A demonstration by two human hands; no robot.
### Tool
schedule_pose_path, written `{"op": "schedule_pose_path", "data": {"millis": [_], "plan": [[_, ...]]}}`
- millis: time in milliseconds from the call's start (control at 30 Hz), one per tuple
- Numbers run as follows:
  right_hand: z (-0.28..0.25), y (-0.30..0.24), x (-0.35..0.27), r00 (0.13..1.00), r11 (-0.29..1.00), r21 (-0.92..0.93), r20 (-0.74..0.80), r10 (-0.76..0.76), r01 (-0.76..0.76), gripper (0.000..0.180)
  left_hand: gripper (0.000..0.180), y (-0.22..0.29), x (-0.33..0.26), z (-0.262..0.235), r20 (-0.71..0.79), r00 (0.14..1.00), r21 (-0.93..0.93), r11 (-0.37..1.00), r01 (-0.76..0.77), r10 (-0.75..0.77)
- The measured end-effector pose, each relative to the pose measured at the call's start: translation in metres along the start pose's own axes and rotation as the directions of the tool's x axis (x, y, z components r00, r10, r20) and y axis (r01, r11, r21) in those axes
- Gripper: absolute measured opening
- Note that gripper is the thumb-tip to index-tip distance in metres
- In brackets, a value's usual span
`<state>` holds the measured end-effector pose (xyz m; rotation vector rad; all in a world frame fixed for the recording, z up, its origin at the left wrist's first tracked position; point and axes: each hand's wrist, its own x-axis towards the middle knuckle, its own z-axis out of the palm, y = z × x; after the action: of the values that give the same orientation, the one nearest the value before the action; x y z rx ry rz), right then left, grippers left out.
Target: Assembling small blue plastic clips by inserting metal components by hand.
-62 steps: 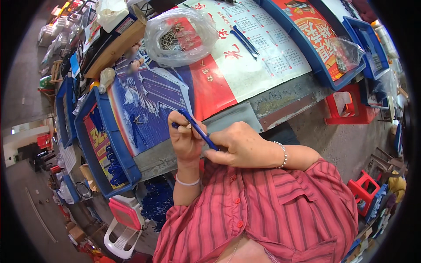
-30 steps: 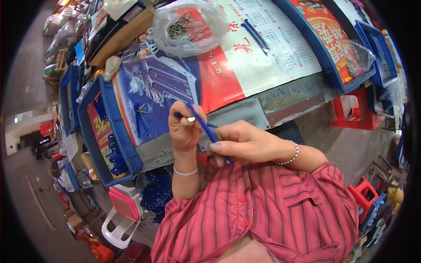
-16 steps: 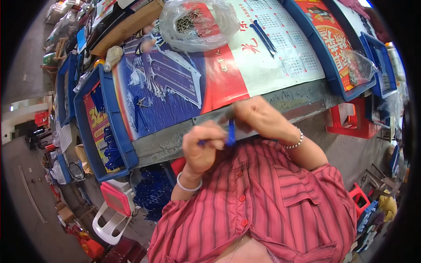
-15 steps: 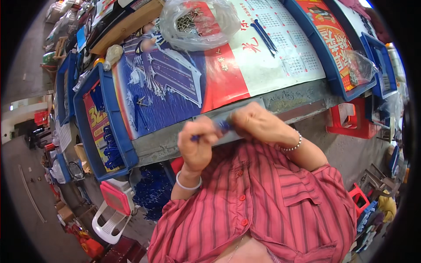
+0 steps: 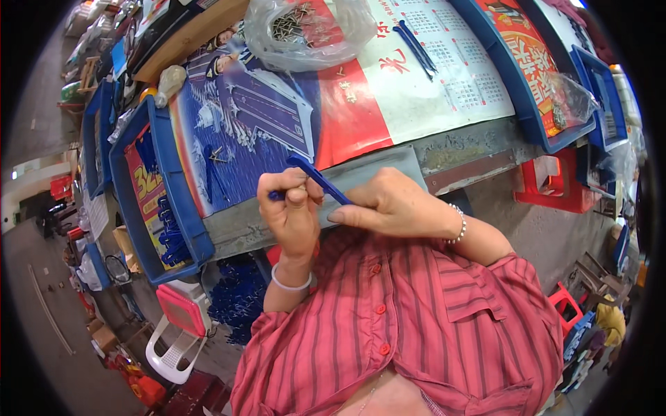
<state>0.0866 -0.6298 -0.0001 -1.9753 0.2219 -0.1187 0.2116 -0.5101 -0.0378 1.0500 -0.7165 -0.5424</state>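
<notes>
- While both hands meet just above the near edge of the bench [image 5: 458,149], the left hand [image 5: 293,211] is closed on the lower end of a slim blue plastic strip [image 5: 320,180], thumb pressed over it and fingers curled in.
- The right hand [image 5: 392,208] lies just beside it, its fingers together and laid against the same strip from the right; whether they pinch it or only steady it cannot be told.
- That strip runs slantwise, its free end pointing up and left over the bench's front edge, its other end hidden between the hands.
- Each wrist carries a bracelet, a plain pale band on the left and a beaded one on the right, and the person wears a red striped shirt [image 5: 416,326].
- A printed poster sheet [image 5: 388,90] covers most of the benchtop.
- Toward the far edge lies a clear plastic bag [image 5: 305,31] with small metal parts inside.
- Two more blue strips [image 5: 416,45] lie together on the sheet, right of the bag and well apart from the hands.
- At the left end of the bench sits a blue tray [image 5: 166,180] with dark blue pieces along its near side.
- Another blue tray [image 5: 527,104] sits at the right end.
- Below the bench on the right stands a red plastic stool [image 5: 551,191].
</notes>
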Motion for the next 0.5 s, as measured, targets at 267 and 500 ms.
{"op": "schedule_pose_path", "data": {"millis": [267, 500], "plan": [[0.018, -0.026, -0.002, 0.990, 0.964, -0.262, -0.125, -0.072, 0.037, 0.033, 0.023, -0.034, 0.000, -0.016, 0.267, 0.935, -0.675, 0.648, 0.354, -0.233], [0.021, -0.026, -0.002, 0.983, 0.946, -0.318, -0.141, -0.117, 0.067, 0.035, 0.023, -0.035, 0.003, -0.012, 0.325, 0.916, -0.740, 0.540, 0.401, -0.234]]}}
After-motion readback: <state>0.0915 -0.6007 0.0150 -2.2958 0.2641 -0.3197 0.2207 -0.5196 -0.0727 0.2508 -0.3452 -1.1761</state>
